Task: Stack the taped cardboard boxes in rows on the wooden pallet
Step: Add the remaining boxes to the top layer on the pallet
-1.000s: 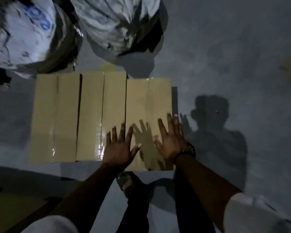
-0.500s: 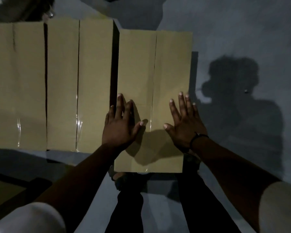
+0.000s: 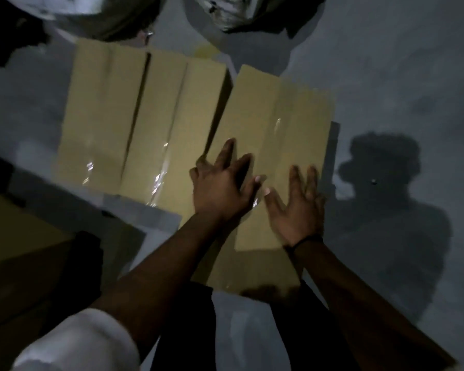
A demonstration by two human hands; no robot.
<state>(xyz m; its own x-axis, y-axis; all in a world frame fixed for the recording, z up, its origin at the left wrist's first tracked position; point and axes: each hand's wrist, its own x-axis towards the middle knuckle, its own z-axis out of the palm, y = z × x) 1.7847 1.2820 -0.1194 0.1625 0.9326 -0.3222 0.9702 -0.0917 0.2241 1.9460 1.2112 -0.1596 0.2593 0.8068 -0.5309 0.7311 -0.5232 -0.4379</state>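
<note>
- Fingers of my left hand [image 3: 220, 188] lie straight and slightly spread, palm down on the top of the nearest cardboard box [image 3: 273, 116], close to its left edge.
- Beside it, my right hand [image 3: 298, 207] is flat on the same top, fingers straight and gripping nothing; the two thumbs almost meet over the taped seam.
- A dark band [image 3: 306, 240] circles my right wrist.
- This box is the right-hand one of a row of three and reaches closer to me than the others.
- It sits slightly askew: a dark wedge of gap separates it from the middle box [image 3: 177, 121] at the far end and closes near my left fingertips.
- The left box [image 3: 102, 111] lies just beside the middle one, with clear tape glinting on both.
- What the boxes rest on is too dim to tell; grey floor [image 3: 399, 76] surrounds them.
- Two pale sacks [image 3: 241, 12] stand just beyond the row.
- My shadow [image 3: 386, 183] falls on the floor to the right.
</note>
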